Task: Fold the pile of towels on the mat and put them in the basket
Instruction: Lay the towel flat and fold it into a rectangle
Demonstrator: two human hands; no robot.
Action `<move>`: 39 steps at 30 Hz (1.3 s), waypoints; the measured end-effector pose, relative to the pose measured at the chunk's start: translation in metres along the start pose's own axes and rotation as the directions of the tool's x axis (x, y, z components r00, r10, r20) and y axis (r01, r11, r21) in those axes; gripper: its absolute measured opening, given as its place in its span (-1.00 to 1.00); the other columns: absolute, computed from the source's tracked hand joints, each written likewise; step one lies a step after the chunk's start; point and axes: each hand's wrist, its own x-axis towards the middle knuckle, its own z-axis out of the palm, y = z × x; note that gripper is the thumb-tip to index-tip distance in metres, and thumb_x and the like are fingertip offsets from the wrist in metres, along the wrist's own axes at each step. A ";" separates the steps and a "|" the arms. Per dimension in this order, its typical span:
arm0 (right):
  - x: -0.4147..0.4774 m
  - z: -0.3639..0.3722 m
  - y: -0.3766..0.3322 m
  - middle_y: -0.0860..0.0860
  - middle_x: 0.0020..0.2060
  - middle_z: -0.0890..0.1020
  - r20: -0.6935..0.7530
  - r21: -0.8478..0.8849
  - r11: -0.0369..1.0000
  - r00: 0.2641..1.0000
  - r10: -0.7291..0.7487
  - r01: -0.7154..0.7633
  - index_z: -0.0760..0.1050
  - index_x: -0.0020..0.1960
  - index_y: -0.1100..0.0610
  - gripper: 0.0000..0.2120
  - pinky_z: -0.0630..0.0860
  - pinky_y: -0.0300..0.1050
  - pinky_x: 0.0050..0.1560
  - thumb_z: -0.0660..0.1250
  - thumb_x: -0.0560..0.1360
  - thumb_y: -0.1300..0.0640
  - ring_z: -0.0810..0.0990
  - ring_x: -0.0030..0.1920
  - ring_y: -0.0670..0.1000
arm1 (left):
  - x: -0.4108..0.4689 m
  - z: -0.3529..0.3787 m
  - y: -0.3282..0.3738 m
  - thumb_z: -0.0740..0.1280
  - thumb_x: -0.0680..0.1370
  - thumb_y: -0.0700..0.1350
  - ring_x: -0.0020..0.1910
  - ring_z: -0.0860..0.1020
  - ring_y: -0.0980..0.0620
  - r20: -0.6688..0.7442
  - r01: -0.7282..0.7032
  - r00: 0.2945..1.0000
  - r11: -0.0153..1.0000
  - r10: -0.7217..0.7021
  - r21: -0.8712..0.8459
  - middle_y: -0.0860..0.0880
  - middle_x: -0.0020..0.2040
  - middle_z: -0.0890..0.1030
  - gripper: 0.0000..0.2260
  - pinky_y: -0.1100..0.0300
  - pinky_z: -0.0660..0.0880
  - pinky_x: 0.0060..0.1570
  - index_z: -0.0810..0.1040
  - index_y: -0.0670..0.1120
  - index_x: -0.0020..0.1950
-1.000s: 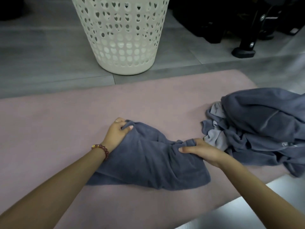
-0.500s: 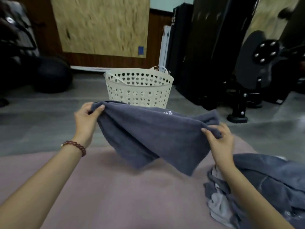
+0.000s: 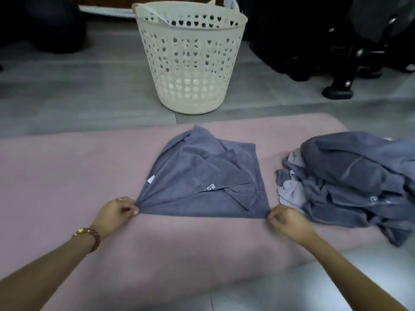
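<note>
Pink mat (image 3: 67, 167) beneath rumpled slate-blue towel (image 3: 175, 198), small white tag (image 3: 150, 179)

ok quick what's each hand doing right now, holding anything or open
Left hand: closed, pinching the near left corner of the blue-grey terry towel spread on the pink mat.
Right hand: closed, pinching the same towel's near right corner.

One cream plastic basket (image 3: 190, 63) pierced with heart-shaped holes, one pink soft mat (image 3: 67, 176), one slate-blue terry towel (image 3: 190, 198) lying apart on it, one crumpled heap of blue-grey towels (image 3: 350, 176) too tangled to count, one red-brown beaded bracelet (image 3: 89, 235).
</note>
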 end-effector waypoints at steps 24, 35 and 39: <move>0.126 -0.029 -0.079 -0.03 -0.48 0.37 0.440 0.446 0.852 0.896 0.059 -0.276 0.42 -0.17 0.15 -0.86 0.26 -0.30 -0.56 0.39 0.46 0.26 0.32 -0.53 -0.12 | 0.048 0.006 0.028 0.35 0.51 -0.13 -0.26 0.42 0.02 0.286 -0.046 0.958 0.983 -0.008 0.180 0.02 -0.27 0.45 -0.83 0.21 0.32 -0.27 0.37 -0.08 -0.19; 0.186 -0.160 -0.117 0.00 -0.31 0.52 -0.471 0.640 0.760 0.838 0.276 0.110 0.38 -0.01 0.22 -0.89 0.43 -0.15 -0.25 0.27 0.49 0.31 0.47 -0.32 -0.06 | 0.160 -0.121 0.155 0.26 0.53 -0.36 -0.41 0.36 0.20 -0.540 -0.255 0.829 0.760 -0.146 -0.598 -0.03 -0.37 0.32 -0.67 0.36 0.36 -0.35 0.24 -0.03 -0.30; 0.165 -0.186 -0.139 -0.07 -0.27 0.39 -0.642 0.603 0.708 0.750 0.158 0.367 0.29 -0.08 0.14 -0.84 0.32 -0.32 -0.30 0.25 0.54 0.31 0.36 -0.27 -0.19 | 0.155 -0.158 0.193 0.32 0.50 -0.33 -0.37 0.38 0.29 -0.729 -0.480 0.683 0.777 0.041 -0.406 0.04 -0.32 0.39 -0.68 0.45 0.32 -0.30 0.29 0.01 -0.26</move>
